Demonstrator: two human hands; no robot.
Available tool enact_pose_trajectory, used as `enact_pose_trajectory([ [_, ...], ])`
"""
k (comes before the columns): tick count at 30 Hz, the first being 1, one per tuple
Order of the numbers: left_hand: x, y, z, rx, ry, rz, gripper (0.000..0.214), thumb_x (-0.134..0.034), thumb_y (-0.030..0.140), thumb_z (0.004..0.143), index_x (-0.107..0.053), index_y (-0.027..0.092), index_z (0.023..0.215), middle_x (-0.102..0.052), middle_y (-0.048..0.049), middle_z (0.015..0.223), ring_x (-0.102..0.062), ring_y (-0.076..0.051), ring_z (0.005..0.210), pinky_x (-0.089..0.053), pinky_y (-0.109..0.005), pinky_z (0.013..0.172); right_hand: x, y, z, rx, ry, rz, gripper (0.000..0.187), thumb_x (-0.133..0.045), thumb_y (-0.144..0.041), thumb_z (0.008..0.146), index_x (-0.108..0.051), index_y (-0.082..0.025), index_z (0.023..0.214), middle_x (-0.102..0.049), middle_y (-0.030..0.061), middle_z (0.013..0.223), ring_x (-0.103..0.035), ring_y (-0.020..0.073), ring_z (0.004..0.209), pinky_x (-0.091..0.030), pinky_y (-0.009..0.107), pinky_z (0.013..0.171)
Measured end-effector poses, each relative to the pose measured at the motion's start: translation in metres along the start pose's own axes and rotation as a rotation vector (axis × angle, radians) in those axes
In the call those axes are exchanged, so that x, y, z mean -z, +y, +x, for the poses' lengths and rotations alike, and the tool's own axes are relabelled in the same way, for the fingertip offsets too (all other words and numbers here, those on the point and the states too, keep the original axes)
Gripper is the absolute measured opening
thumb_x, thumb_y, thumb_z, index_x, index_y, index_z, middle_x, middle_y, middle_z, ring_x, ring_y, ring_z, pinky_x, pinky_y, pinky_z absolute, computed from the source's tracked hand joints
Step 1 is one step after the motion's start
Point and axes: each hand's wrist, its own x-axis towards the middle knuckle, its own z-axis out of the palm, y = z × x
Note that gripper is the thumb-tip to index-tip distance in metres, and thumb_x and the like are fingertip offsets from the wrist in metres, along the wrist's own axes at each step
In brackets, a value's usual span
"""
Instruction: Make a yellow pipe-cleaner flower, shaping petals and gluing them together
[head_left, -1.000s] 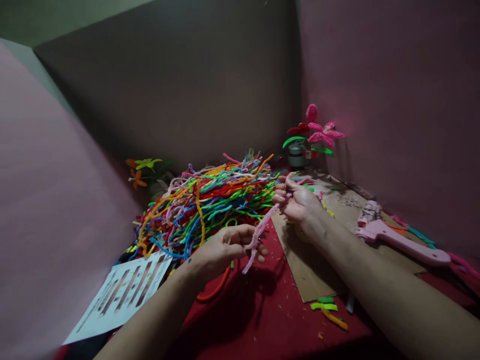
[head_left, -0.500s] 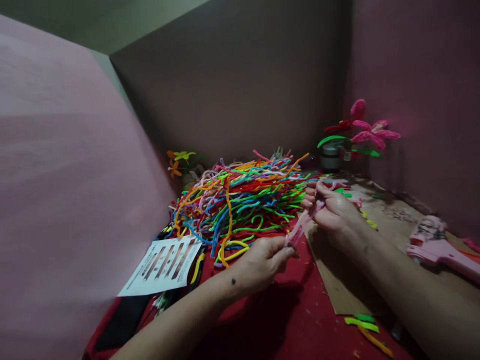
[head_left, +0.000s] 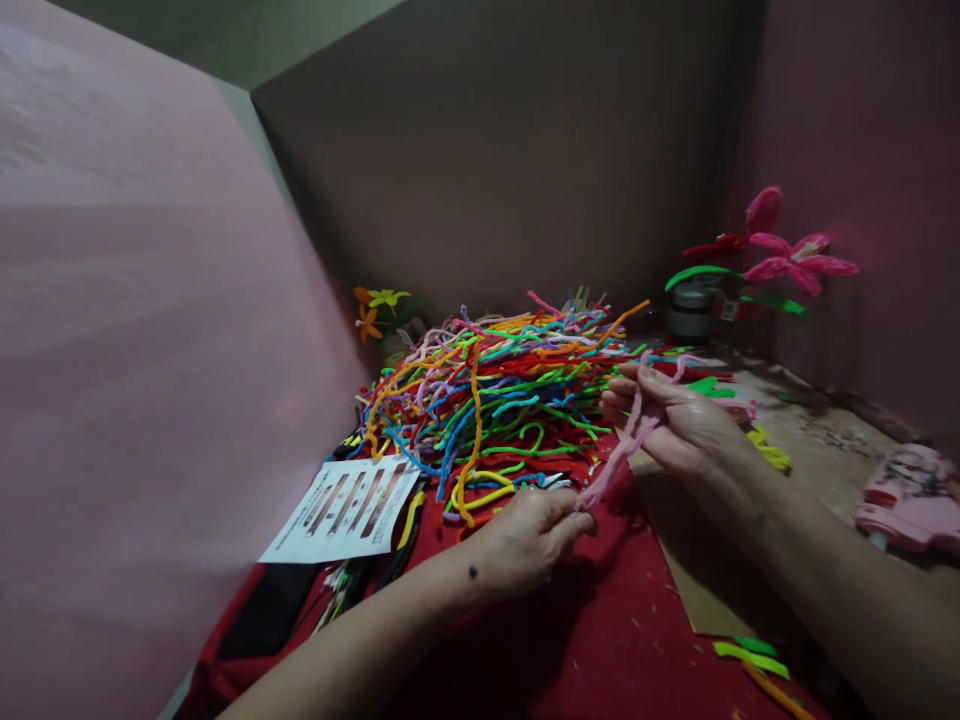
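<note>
Pink pipe cleaners (head_left: 613,464) stretch between my two hands over the red cloth. My left hand (head_left: 521,537) pinches their lower ends together between thumb and fingers. Farther up, my right hand (head_left: 688,425) has its thumb and bent fingers around the spread strands, and loose ends stick out past the thumb. The exact grip of the right fingers is partly hidden. Behind both hands lies a big heap of multicoloured pipe cleaners (head_left: 495,395).
A printed paper sheet (head_left: 341,508) and a black flat object (head_left: 271,610) lie at left. At right are a cardboard sheet (head_left: 694,590), a pink glue gun-like tool (head_left: 907,500) and green scraps (head_left: 750,655). Pink pipe-cleaner flowers (head_left: 801,262) stand near a jar (head_left: 690,310).
The pink strands between my hands now show more spread apart, and my right fingers have loosened a little. The view has shifted, so the surroundings sit farther right.
</note>
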Motion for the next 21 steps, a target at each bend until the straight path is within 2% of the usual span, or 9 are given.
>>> enact_pose_trajectory([
  [4,0.005,-0.003,-0.003,0.008,-0.037,0.119,0.028,-0.036,0.036,0.084,-0.048,0.017,0.069,-0.038,0.0045,0.056,-0.032,-0.008,0.051,-0.023,-0.020,0.048,0.003,0.000,0.004,-0.067,0.043,0.062,0.022,-0.037,-0.009,0.084,-0.056,-0.014,0.076,-0.054,0.0001,0.051,-0.050,0.0091,0.042,-0.044,0.023,0.042],
  [7,0.006,-0.005,-0.004,0.001,-0.053,0.134,0.028,-0.034,0.035,0.085,-0.046,0.017,0.068,-0.038,0.0046,0.057,-0.034,-0.007,0.051,-0.024,-0.020,0.048,0.004,0.002,0.005,-0.101,0.018,0.074,0.022,-0.036,-0.010,0.086,-0.054,-0.014,0.074,-0.045,-0.0036,0.045,-0.041,0.0057,0.034,-0.037,0.018,0.036],
  [13,0.008,-0.006,-0.006,0.002,-0.089,0.183,0.030,-0.032,0.037,0.086,-0.047,0.016,0.069,-0.039,0.0049,0.056,-0.034,-0.007,0.051,-0.026,-0.019,0.050,0.004,0.004,-0.001,-0.053,-0.061,0.051,0.022,-0.033,-0.011,0.088,-0.053,-0.015,0.078,-0.028,-0.0093,0.036,-0.023,0.0036,0.026,-0.024,0.015,0.030],
  [18,0.010,-0.004,-0.010,-0.018,-0.123,0.232,0.031,-0.033,0.038,0.085,-0.050,0.016,0.072,-0.041,0.0042,0.060,-0.036,-0.008,0.055,-0.029,-0.019,0.054,0.005,0.004,-0.004,-0.056,-0.135,0.057,0.022,-0.033,-0.012,0.089,-0.054,-0.015,0.082,-0.027,-0.0098,0.035,-0.020,0.0035,0.025,-0.019,0.015,0.028],
  [21,0.018,-0.002,-0.011,-0.025,-0.108,0.187,0.034,-0.032,0.040,0.085,-0.054,0.016,0.073,-0.042,0.0037,0.061,-0.036,-0.008,0.056,-0.030,-0.019,0.054,0.005,0.004,-0.002,-0.082,-0.133,0.086,0.022,-0.033,-0.015,0.090,-0.053,-0.014,0.080,-0.028,-0.0098,0.036,-0.020,0.0034,0.026,-0.019,0.015,0.028],
])
